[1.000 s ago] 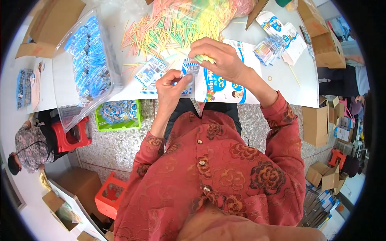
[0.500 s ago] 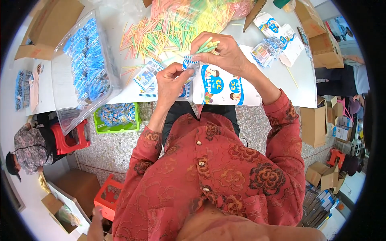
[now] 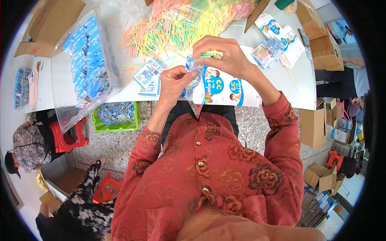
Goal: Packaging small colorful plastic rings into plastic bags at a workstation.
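Observation:
My left hand (image 3: pixel 173 83) pinches a small clear plastic packet (image 3: pixel 193 69) with blue print between thumb and fingers. Right beside it, my right hand (image 3: pixel 226 57) is closed around a few green and yellow thin sticks (image 3: pixel 212 54), their ends pointing left over the packet. Whether any stick is inside the packet I cannot tell. Below my hands lies a white printed card (image 3: pixel 249 90) with blue circles. Flat packets (image 3: pixel 148 74) with blue striped edges rest left of my left hand. Beyond both hands spreads a loose heap of pink, yellow and green sticks (image 3: pixel 159 38).
A clear plastic tray (image 3: pixel 113 82) full of blue packets overhangs the table's left edge. Filled packets (image 3: pixel 265 52) and a folded carton (image 3: pixel 291 46) lie at right. Below the table stands a green crate (image 3: pixel 116 127). Cardboard boxes (image 3: pixel 311 128) flank the table.
My right hand has tilted down, bringing the sticks lower and flatter beside the packet's upper end. At lower left, a person in black patterned clothing has come into view by the red stool.

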{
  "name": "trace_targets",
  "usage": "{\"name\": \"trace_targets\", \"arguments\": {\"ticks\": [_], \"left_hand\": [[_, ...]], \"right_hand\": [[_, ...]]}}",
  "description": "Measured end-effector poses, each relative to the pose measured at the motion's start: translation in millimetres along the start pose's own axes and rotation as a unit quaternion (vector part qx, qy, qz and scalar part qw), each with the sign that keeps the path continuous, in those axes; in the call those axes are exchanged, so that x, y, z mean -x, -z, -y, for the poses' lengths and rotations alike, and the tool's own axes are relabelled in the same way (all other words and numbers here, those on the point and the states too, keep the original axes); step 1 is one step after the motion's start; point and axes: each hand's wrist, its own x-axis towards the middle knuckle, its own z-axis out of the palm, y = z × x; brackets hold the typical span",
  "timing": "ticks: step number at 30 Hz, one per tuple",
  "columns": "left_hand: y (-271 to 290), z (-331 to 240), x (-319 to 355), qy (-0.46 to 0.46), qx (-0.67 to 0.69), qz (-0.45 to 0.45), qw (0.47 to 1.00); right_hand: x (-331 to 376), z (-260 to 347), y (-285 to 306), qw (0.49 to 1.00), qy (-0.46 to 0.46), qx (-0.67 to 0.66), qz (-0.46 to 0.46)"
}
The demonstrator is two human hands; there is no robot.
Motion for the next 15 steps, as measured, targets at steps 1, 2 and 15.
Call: {"name": "trace_targets", "arguments": {"ticks": [1,2,15], "left_hand": [[-1,0,0,-0.018,-0.015,0.0,1.0],[-2,0,-1,-0.036,-0.029,0.0,0.999],[3,-6,-6,-0.037,-0.113,-0.005,0.993]], "right_hand": [[0,-1,1,0.999,-0.029,-0.016,0.006],[1,-3,1,0.999,-0.029,-0.015,0.006],[1,-20,1,0.984,-0.137,-0.11,-0.04]]}}
